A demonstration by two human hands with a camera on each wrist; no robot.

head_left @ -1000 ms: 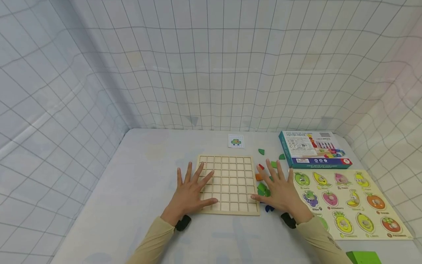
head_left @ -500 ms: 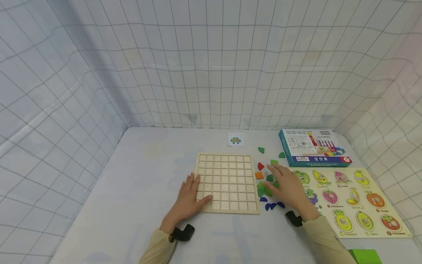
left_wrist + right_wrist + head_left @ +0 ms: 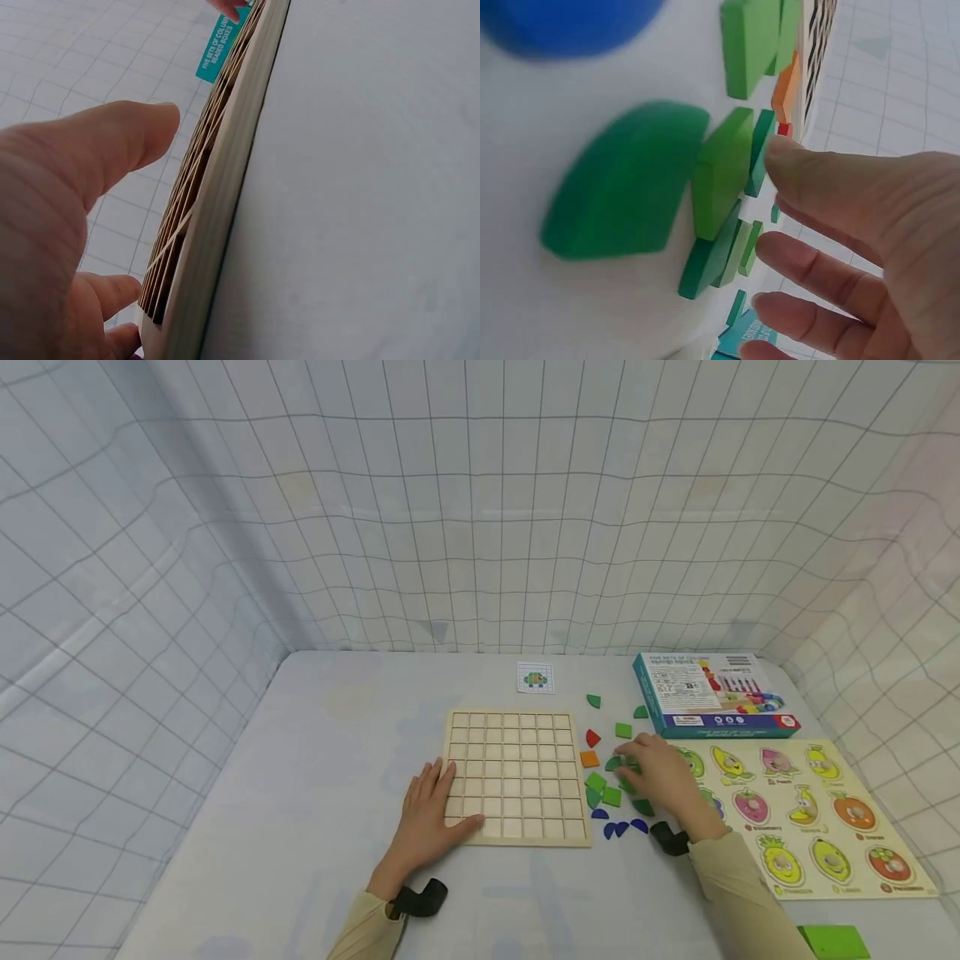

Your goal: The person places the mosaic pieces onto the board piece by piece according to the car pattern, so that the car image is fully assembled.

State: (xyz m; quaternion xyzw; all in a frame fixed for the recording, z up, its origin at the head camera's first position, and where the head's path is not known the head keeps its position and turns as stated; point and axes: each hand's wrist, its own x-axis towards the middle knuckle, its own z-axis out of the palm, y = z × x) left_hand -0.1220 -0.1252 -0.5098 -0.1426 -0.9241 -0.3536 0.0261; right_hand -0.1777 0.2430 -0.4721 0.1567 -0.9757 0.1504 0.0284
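Looking down from the head camera, the left hand [image 3: 429, 814] lies flat with straight fingers on the near left corner of the wooden grid board [image 3: 514, 774], gripping nothing, much as it did half a second ago. The right hand [image 3: 663, 781] has drawn slightly back and curled its fingers over the loose green pieces [image 3: 604, 788] just right of the board; whether it actually pinches one cannot be told from here. An orange square [image 3: 589, 758] and a red piece [image 3: 592, 737] lie farther off, blue half-rounds [image 3: 618, 827] nearer, with the fruit puzzle [image 3: 806, 814] to the right, the teal box [image 3: 712, 696] beyond it and a small pattern card [image 3: 536, 677] at the far side. From the left wrist, the thumb [image 3: 112, 146] rests against the board's edge [image 3: 225, 195], fingers relaxed. From the right wrist, the fingers [image 3: 832, 176] hang loosely bent just above the green pieces [image 3: 720, 176], the thumb tip close to one, holding none that shows.
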